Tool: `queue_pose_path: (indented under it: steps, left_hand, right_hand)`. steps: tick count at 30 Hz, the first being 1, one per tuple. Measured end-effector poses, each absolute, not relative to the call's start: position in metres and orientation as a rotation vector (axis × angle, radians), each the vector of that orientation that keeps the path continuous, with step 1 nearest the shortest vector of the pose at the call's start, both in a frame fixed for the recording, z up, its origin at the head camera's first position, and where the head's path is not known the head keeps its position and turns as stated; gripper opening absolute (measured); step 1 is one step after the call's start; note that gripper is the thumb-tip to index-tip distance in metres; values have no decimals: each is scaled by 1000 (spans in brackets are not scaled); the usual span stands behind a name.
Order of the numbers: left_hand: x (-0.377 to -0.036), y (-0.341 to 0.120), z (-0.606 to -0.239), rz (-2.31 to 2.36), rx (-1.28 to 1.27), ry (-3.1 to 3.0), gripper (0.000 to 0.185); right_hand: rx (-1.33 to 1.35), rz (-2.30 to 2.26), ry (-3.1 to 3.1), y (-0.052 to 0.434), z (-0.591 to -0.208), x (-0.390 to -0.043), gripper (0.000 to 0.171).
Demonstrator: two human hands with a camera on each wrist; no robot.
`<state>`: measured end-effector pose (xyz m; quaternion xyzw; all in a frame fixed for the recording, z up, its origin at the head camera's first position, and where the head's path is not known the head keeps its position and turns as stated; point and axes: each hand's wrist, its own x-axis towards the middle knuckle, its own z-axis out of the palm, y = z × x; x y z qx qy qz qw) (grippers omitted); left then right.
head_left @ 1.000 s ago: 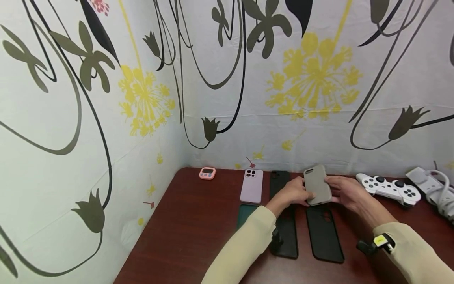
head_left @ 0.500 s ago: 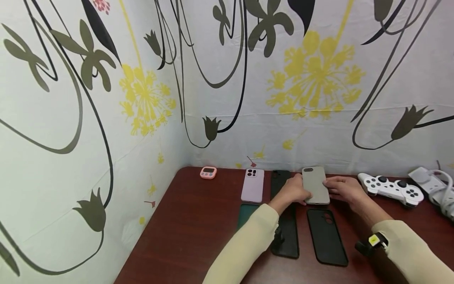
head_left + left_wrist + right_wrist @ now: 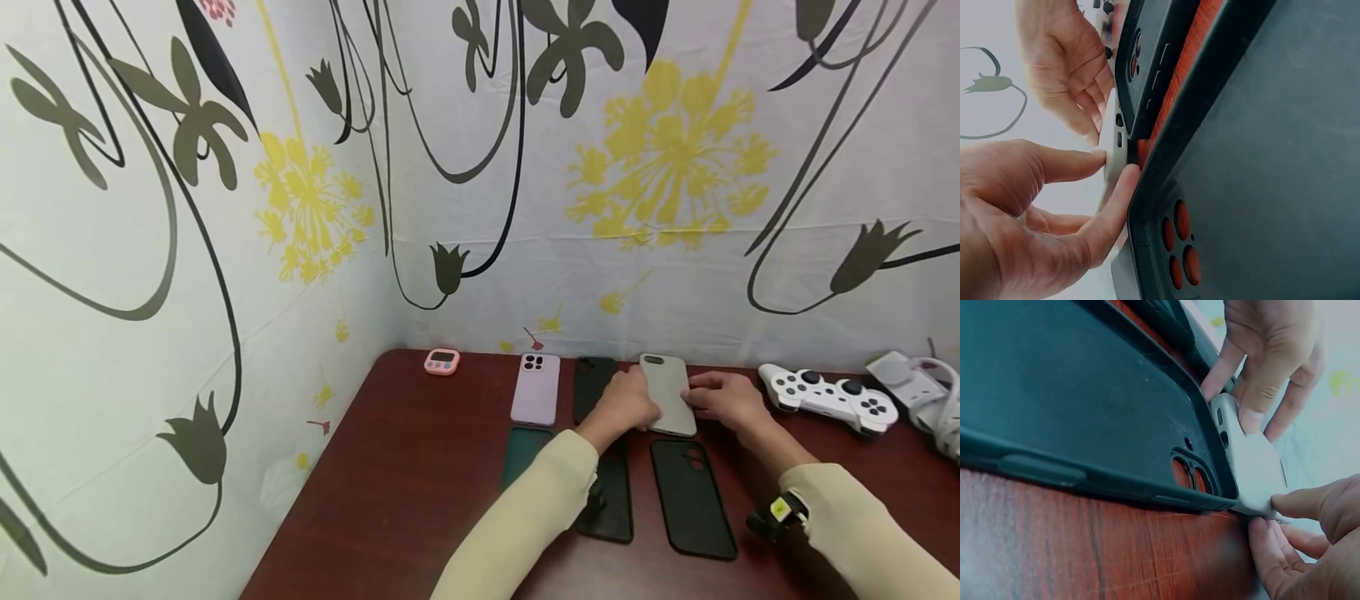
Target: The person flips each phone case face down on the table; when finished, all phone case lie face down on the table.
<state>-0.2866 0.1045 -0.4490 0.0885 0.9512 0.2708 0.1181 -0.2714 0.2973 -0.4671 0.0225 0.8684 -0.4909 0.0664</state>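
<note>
Right wrist view: dark phone case [image 3: 1079, 406] lies flat on red-brown table [image 3: 1085, 550], camera cutouts toward the far end. Just past it, a grey phone case [image 3: 1250, 469]. Right hand [image 3: 1310, 544] pinches its near corner between thumb and fingers. Left hand [image 3: 1272, 356] grips its far edge, thumb on top.

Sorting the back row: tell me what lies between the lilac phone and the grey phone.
A black case lies between the lilac phone and the grey phone, partly behind the left hand; head view.
</note>
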Motion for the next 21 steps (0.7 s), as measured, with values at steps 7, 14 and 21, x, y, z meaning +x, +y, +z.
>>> queue_pose_path:
  steps: [7,14,21]
  left_hand:
    - [-321,122,-495,700,255,2862,30]
    - [-318,126,-488,585,246,2875,31]
    - [-308,122,-480,531,400,2926,38]
  right_hand:
    - [50,-1462,2626,298,-470,-272,55]
    - [50,-1474,2633,299,-472,-271,53]
    - [27,-1449,2650,300,-472,-270,52]
